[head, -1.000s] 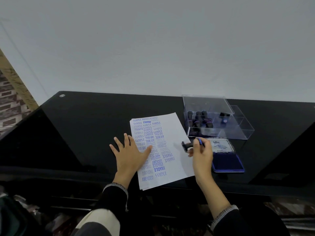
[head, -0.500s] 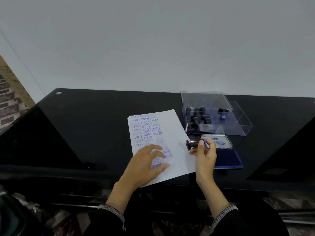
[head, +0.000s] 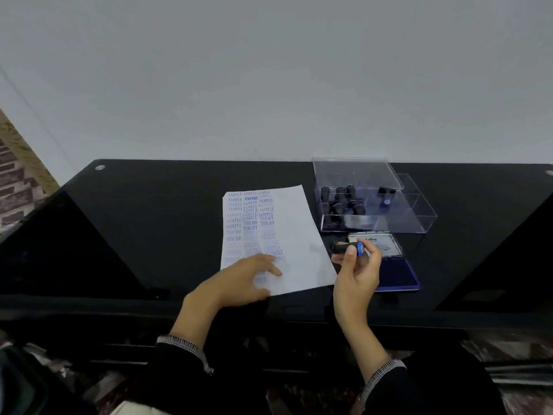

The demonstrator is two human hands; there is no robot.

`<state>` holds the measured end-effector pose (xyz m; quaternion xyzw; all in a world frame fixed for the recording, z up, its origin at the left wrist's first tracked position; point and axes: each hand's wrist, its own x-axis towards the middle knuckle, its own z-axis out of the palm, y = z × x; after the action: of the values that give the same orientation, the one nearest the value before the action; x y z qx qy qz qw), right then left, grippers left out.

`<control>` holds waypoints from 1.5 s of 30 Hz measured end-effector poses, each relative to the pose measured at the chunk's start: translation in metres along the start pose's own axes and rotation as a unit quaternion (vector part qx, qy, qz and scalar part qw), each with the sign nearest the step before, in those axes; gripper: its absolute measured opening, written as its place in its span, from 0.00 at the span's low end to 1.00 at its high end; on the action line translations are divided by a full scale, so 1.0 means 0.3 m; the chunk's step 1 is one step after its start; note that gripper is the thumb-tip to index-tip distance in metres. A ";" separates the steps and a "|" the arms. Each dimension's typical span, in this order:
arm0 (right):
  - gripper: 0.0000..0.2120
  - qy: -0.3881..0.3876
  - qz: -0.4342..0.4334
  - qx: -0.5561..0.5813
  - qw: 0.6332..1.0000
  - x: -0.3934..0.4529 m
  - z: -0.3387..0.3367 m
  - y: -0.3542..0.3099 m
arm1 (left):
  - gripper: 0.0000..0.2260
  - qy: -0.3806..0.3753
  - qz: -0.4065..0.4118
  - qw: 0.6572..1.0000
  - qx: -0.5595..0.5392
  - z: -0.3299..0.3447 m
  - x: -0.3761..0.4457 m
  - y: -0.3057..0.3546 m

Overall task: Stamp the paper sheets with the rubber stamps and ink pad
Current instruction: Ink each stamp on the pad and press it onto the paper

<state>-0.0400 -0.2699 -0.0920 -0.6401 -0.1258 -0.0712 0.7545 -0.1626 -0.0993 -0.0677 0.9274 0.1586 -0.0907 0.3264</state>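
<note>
A white paper sheet (head: 294, 235) covered in blue stamp prints lies on the black table (head: 149, 223). My left hand (head: 242, 280) rests on the sheet's near edge with its fingers spread over the paper. Just right of the sheet, my right hand (head: 356, 274) pinches a black rubber stamp (head: 348, 248) with a blue end, held sideways above the table. The open blue ink pad (head: 395, 274) lies right behind that hand, its lid (head: 380, 244) folded back.
A clear plastic box (head: 419, 217) with several black stamps (head: 341, 202) inside stands behind the ink pad. The table's near edge runs just below the sheet. A grey wall rises behind the table.
My left hand slid from the sheet's left part down to its near edge and turned rightwards. My right hand stayed beside the ink pad holding the stamp.
</note>
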 end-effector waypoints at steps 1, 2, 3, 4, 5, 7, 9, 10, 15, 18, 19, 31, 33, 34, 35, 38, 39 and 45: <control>0.07 -0.005 0.001 -0.003 1.000 -0.001 0.000 0.001 | 0.18 0.009 -0.008 1.000 -0.011 -0.006 0.002 -0.015; 0.07 -0.010 0.004 -0.006 1.000 -0.001 0.000 0.001 | 0.18 0.016 -0.013 1.000 -0.019 -0.009 0.003 -0.023; 0.08 -0.013 0.008 -0.005 1.000 -0.001 0.001 0.002 | 0.18 0.022 -0.014 0.999 -0.022 -0.009 0.002 -0.021; 0.08 -0.014 0.011 -0.004 1.000 0.001 0.001 0.003 | 0.18 0.032 -0.011 0.999 -0.016 -0.005 0.003 -0.013; 0.09 -0.013 0.013 -0.002 1.000 0.001 0.001 0.000 | 0.17 0.052 -0.008 0.999 -0.001 0.006 0.005 0.002; 0.09 -0.007 0.012 0.000 1.000 0.004 -0.007 -0.011 | 0.14 0.124 0.007 0.992 0.013 0.049 0.011 0.042; 0.09 0.008 0.007 -0.002 1.000 0.021 -0.033 -0.024 | 0.10 0.191 0.042 0.980 -0.028 0.108 0.024 0.095; 0.09 0.019 0.005 -0.002 1.000 0.034 -0.054 -0.032 | 0.09 0.207 0.062 0.975 -0.048 0.138 0.037 0.124; 0.07 0.092 0.002 -0.010 0.996 0.128 -0.220 -0.041 | 0.11 0.231 0.109 0.964 -0.069 0.262 0.137 0.281; 0.05 0.108 0.003 -0.033 0.994 0.166 -0.312 -0.034 | 0.23 0.222 0.119 0.966 -0.048 0.302 0.189 0.355; 0.04 0.106 0.006 -0.041 0.993 0.173 -0.336 -0.030 | 0.27 0.218 0.121 0.968 -0.035 0.311 0.206 0.371; 0.06 0.070 0.027 -0.081 0.994 0.194 -0.391 -0.002 | 0.38 0.197 0.127 0.970 0.070 0.361 0.283 0.360; 0.06 0.058 0.020 -0.100 0.993 0.197 -0.394 0.005 | 0.38 0.194 0.130 0.970 0.070 0.363 0.284 0.361; 0.07 0.048 0.015 -0.114 0.992 0.199 -0.395 0.008 | 0.37 0.194 0.131 0.970 0.067 0.364 0.284 0.360; 0.07 0.033 0.009 -0.130 0.991 0.200 -0.398 0.011 | 0.36 0.194 0.131 0.970 0.064 0.364 0.284 0.360; 0.06 -0.020 -0.011 -0.181 0.983 0.204 -0.404 0.013 | 0.35 0.196 0.130 0.970 0.060 0.363 0.286 0.359; 0.06 -0.036 -0.017 -0.196 0.980 0.204 -0.404 0.009 | 0.34 0.196 0.130 0.970 0.061 0.363 0.287 0.358; 0.05 -0.116 -0.071 -0.270 0.953 0.206 -0.396 -0.005 | 0.35 0.194 0.127 0.971 0.064 0.363 0.284 0.360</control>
<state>0.0306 -0.3837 -0.0908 -0.8130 -0.2334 -0.0810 0.5272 -0.0519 -0.2279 -0.1125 0.9589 0.0933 0.1229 0.2382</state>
